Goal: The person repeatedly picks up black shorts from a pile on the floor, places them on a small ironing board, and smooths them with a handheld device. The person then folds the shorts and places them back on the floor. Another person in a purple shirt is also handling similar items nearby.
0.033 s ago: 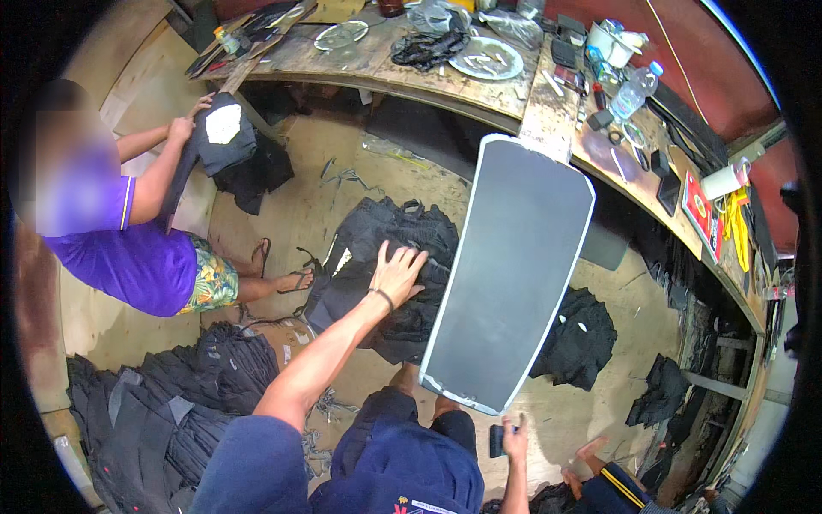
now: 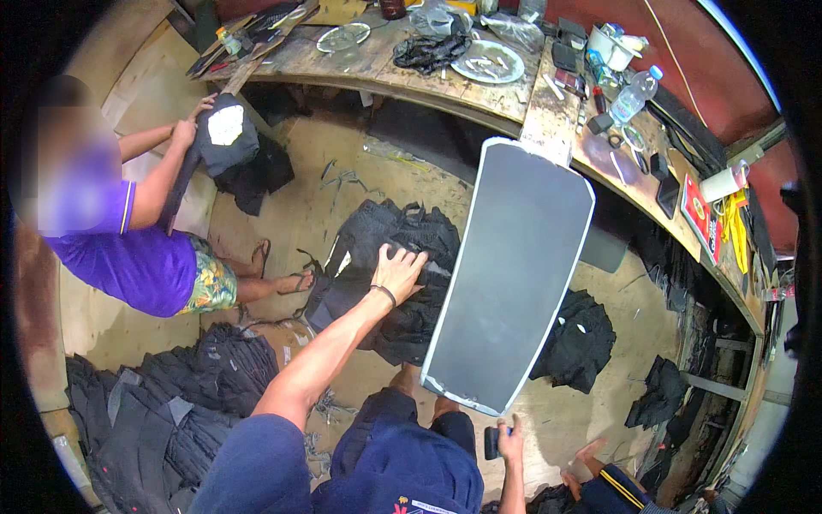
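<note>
A person's left hand (image 2: 399, 270) lies flat, fingers spread, on a pile of black garments (image 2: 385, 283) on the floor beside a grey padded board (image 2: 514, 274); nothing visibly shifts, so the pile sits unlifted. The right hand (image 2: 510, 441) curls beside a small dark object (image 2: 491, 442), grip unclear. A co-worker (image 2: 128, 231) holds another black garment (image 2: 224, 137)

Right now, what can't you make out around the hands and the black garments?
- Head view: the grey board covers the right part of the black garment pile under the left hand.
- Right hand holds a small dark object, too small to identify.
- The floor stack is cut off by the dark fisheye rim.
</note>
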{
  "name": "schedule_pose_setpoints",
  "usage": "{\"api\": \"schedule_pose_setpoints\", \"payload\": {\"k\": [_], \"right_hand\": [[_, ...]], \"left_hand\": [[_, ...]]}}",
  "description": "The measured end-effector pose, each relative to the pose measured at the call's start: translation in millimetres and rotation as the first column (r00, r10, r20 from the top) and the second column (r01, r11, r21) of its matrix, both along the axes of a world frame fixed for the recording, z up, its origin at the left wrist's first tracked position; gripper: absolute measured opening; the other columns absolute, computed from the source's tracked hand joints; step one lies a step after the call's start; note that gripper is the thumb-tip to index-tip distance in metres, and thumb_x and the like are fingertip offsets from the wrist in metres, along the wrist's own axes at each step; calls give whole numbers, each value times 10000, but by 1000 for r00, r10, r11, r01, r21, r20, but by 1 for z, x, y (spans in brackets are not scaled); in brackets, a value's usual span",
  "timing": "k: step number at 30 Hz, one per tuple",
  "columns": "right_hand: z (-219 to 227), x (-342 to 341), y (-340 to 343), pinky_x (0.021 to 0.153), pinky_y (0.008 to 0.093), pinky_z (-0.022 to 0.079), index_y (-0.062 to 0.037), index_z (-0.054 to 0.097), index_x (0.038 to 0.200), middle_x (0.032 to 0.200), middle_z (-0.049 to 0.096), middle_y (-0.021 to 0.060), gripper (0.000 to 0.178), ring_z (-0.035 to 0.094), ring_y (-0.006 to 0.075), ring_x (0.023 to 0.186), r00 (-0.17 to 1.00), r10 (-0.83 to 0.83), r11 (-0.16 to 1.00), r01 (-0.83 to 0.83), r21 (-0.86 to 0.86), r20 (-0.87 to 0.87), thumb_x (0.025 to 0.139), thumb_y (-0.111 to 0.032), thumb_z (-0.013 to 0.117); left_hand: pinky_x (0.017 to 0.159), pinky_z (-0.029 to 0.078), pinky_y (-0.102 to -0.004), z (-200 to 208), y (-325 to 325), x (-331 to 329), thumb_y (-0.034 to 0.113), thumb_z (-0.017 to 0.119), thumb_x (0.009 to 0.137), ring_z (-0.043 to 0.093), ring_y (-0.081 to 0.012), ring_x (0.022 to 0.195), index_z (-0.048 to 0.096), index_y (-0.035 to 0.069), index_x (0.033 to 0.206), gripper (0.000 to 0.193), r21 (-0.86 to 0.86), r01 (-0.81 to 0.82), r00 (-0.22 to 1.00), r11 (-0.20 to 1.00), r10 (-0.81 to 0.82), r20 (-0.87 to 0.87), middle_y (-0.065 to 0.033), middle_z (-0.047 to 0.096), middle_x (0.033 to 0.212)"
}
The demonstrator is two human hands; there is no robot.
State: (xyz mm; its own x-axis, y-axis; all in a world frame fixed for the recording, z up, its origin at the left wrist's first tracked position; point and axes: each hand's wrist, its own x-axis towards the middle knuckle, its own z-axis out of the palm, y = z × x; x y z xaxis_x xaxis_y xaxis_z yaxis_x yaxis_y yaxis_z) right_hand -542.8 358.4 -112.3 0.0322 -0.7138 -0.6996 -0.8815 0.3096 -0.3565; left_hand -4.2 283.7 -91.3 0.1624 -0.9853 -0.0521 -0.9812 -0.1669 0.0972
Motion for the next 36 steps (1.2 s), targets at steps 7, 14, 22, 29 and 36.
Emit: {"api": "schedule_pose_setpoints", "payload": {"k": [7, 14, 22, 29, 36], "right_hand": [[156, 130, 9, 872, 593, 602, -176, 545, 1525, 1041, 777, 259, 624, 743, 508, 966, 834, 395, 915, -393, -89, 386, 921, -295, 645], [180, 127, -50, 909, 480, 602, -87, 787, 1181, 1016, 796, 217, 504, 777, 371, 993, 847, 503, 832, -528, 168, 173, 975, -543, 730], [185, 125, -209, 680, 393, 520, -20, 803, 905, 691, 669, 91, 444, 615, 158, 689, 824, 492, 865, -500, -46, 282, 980, -456, 766], [163, 127, -178, 827, 417, 566, 3, 817, 968, 834, 760, 169, 603, 706, 204, 833, 863, 426, 864, -477, 162, 271, 973, -595, 740], [162, 168, -286, 813, 493, 600, -46, 819, 995, 931, 784, 219, 520, 767, 398, 867, 837, 527, 814, -448, -371, 147, 1003, -549, 690]], "left_hand": [[723, 609, -586, 82, 120, -85, 628, 614, 1031, 762, -430, 797, 743, 109, 1089, 538, 291, 633, 702, 718, -373, -607, -198, 769, 859], [594, 477, -426, 136, 114, -91, 533, 738, 983, 649, -290, 618, 592, 135, 706, 506, -198, 496, 637, 846, -508, -580, -66, 625, 684], [570, 518, -458, 86, -11, -40, 482, 757, 986, 641, -342, 580, 560, 98, 671, 534, -477, 279, 818, 833, -467, -336, -106, 604, 663], [605, 481, -498, 62, 63, -52, 557, 711, 972, 635, -360, 651, 569, 95, 691, 559, -362, 27, 870, 932, -200, -450, -135, 577, 694], [664, 478, -453, 95, -100, -5, 543, 782, 939, 596, -325, 668, 568, 98, 694, 550, -618, 63, 974, 783, -183, -133, -107, 561, 684]]}}
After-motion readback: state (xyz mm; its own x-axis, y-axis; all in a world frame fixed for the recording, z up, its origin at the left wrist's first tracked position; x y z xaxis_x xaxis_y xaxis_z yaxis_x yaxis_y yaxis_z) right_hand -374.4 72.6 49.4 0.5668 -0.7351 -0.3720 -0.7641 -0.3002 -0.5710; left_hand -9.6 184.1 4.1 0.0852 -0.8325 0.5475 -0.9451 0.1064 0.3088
